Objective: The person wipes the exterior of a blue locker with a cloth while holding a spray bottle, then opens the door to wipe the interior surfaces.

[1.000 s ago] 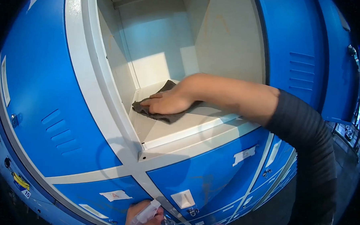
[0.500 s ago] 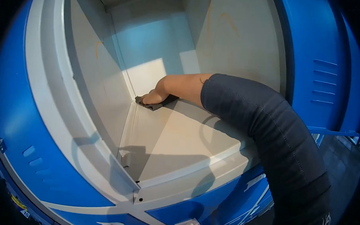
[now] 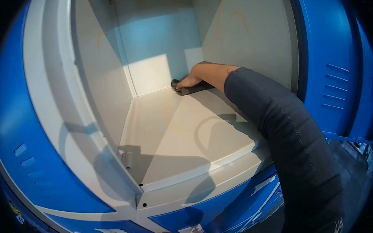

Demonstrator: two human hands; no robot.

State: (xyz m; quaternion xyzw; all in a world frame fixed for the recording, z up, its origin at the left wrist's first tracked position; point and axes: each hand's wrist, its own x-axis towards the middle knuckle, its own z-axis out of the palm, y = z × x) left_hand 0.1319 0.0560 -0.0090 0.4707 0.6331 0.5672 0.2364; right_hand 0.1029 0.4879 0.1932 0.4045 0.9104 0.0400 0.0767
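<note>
My right hand (image 3: 190, 80) reaches deep into a light grey metal locker compartment (image 3: 206, 138). Its fingers are closed on a dark grey cloth (image 3: 192, 90), pressed against the floor where it meets the back wall. Part of the cloth trails to the right under my wrist. A dark sleeve (image 3: 278, 116) covers the arm as far as the forearm. My left hand does not show.
A blue door with vent slots (image 3: 335, 85) stands swung out on the right. Blue panels (image 3: 47, 168) flank the compartment on the left and below. A raised front lip (image 3: 200, 179) edges the compartment floor. Orange marks (image 3: 240, 21) are on the side walls.
My right hand has slid the cloth from the back left corner to the right along the rear edge of the floor. The view has shifted slightly.
</note>
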